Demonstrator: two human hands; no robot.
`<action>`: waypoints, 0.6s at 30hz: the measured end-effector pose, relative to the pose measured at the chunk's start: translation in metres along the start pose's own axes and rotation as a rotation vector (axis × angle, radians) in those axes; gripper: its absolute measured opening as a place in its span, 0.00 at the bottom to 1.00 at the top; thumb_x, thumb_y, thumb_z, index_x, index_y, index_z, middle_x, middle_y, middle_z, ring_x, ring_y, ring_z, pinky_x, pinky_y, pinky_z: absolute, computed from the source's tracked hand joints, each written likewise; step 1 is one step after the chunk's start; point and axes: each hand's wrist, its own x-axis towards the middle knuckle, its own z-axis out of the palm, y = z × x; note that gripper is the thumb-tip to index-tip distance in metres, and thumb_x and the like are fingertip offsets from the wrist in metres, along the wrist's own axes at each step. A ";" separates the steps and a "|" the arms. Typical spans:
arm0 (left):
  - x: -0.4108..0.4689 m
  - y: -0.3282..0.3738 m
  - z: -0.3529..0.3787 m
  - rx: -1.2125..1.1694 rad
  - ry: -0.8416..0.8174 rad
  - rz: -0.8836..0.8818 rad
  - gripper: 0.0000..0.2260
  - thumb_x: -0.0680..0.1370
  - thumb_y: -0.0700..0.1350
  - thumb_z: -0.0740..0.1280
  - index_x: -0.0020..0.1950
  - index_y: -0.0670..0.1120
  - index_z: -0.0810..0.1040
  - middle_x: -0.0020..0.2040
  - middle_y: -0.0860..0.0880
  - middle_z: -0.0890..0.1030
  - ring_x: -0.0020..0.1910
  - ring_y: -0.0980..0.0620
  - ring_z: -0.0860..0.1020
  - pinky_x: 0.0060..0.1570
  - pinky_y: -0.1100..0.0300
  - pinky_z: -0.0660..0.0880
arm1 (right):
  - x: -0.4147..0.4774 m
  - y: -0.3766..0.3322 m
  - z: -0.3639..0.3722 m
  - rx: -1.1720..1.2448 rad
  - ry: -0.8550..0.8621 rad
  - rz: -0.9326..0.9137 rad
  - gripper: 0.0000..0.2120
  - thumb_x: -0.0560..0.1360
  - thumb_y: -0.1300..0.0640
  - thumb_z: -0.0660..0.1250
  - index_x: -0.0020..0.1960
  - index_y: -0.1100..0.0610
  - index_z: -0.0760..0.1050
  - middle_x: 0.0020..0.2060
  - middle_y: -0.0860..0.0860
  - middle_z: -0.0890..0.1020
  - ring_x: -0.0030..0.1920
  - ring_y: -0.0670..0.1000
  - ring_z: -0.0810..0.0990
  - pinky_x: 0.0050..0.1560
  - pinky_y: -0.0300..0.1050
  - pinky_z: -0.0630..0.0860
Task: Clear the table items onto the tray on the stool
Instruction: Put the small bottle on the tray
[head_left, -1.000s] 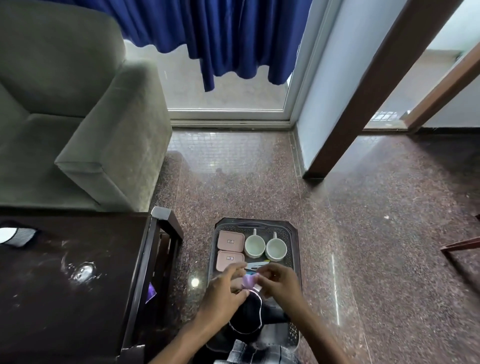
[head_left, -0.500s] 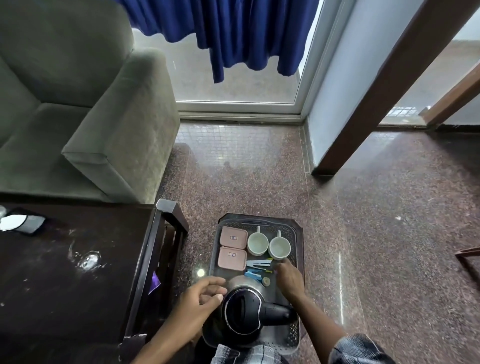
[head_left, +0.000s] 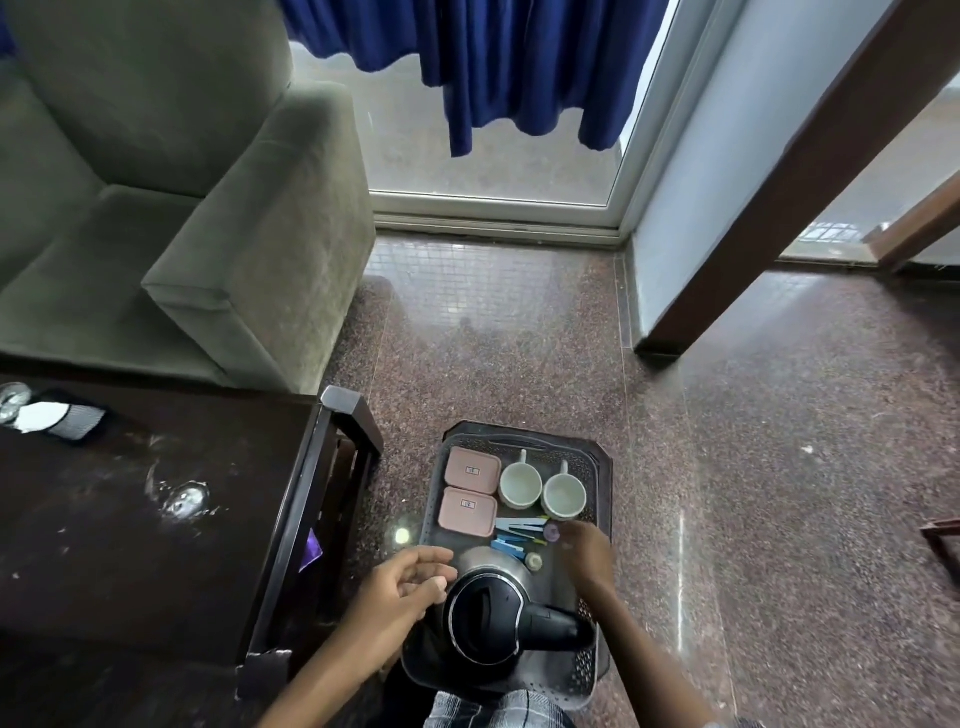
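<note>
Two things that you could yet clear lie on the dark wooden desk (head_left: 130, 571), far to the left of and beyond the black-lidded steel kettle (head_left: 485, 621): a flat white-and-dark packet (head_left: 57, 420) and, just left of it at the picture's edge, a clear drinking glass (head_left: 11, 401). The packet's long axis runs left to right, roughly along the desk's far edge. Your left hand (head_left: 400, 592) hovers just left of the kettle, fingers loose and spread, holding nothing. It is plainly the nearer of your hands to that corner, so I judge the reach is its job, out and away to the left.

Your right hand (head_left: 587, 558) hangs beyond and right of the kettle, over the dark perforated plastic tray (head_left: 602, 467), fingers relaxed. It seems to hold nothing. Blur hides whether a fingertip touches the small round purple capsule (head_left: 551, 532), which lies on the tray just beside it. The stool under the tray is hidden.

One second ago both hands pinched that capsule together above the tray. Half a second ago the right hand was reaching down beyond the kettle. Now the capsule rests on the tray and the left hand has opened.
</note>
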 end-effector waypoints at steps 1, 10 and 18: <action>0.000 0.001 0.000 -0.022 0.008 0.002 0.08 0.75 0.40 0.67 0.53 0.51 0.77 0.49 0.51 0.83 0.47 0.54 0.80 0.38 0.71 0.73 | -0.004 -0.003 -0.004 0.052 0.039 0.013 0.07 0.70 0.58 0.68 0.45 0.58 0.83 0.45 0.58 0.85 0.46 0.56 0.83 0.40 0.44 0.71; -0.023 0.005 -0.035 -0.271 0.116 0.118 0.11 0.71 0.44 0.65 0.53 0.47 0.77 0.48 0.50 0.82 0.36 0.64 0.80 0.37 0.70 0.73 | -0.086 -0.111 0.004 0.328 -0.027 -0.364 0.09 0.72 0.67 0.66 0.41 0.53 0.79 0.35 0.49 0.82 0.36 0.49 0.82 0.39 0.37 0.76; -0.094 -0.062 -0.131 -0.426 0.351 0.168 0.08 0.79 0.39 0.62 0.54 0.48 0.77 0.50 0.52 0.82 0.44 0.58 0.81 0.46 0.64 0.75 | -0.178 -0.211 0.090 0.080 -0.351 -0.723 0.18 0.71 0.68 0.62 0.39 0.45 0.76 0.35 0.50 0.81 0.37 0.51 0.80 0.43 0.46 0.76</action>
